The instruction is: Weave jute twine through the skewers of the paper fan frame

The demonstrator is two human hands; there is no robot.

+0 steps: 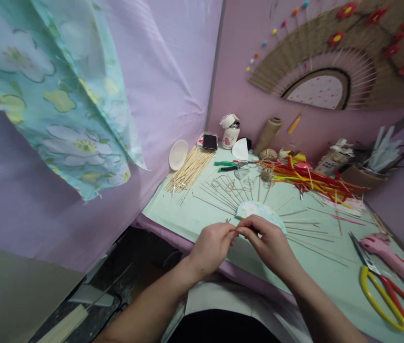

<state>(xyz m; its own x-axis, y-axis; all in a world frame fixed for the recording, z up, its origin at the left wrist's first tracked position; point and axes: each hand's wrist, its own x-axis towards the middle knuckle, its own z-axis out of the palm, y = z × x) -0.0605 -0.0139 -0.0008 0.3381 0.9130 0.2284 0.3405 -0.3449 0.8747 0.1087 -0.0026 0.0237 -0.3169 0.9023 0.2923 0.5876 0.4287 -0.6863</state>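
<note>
My left hand [213, 245] and my right hand [264, 240] meet at the fingertips over the near edge of the table. Both are closed in a pinch, and whatever lies between the fingers is too small to make out. A thin brown tip [228, 220] shows just above the left fingers. Right behind my hands lies a half-round piece of floral fabric [257, 209] with thin sticks [219, 194] fanned out around it. My right hand covers part of its near edge. Loops of thin twine [247, 186] rest among the upper sticks.
Wooden skewers [191, 174] lie at the back left, with green-handled pliers [227, 165] beside them. Red and yellow strips [318, 181] are heaped at the back right. Large scissors [380, 281] and a pink glue gun [391, 257] lie at right. Floral cloth [62, 114] hangs at left.
</note>
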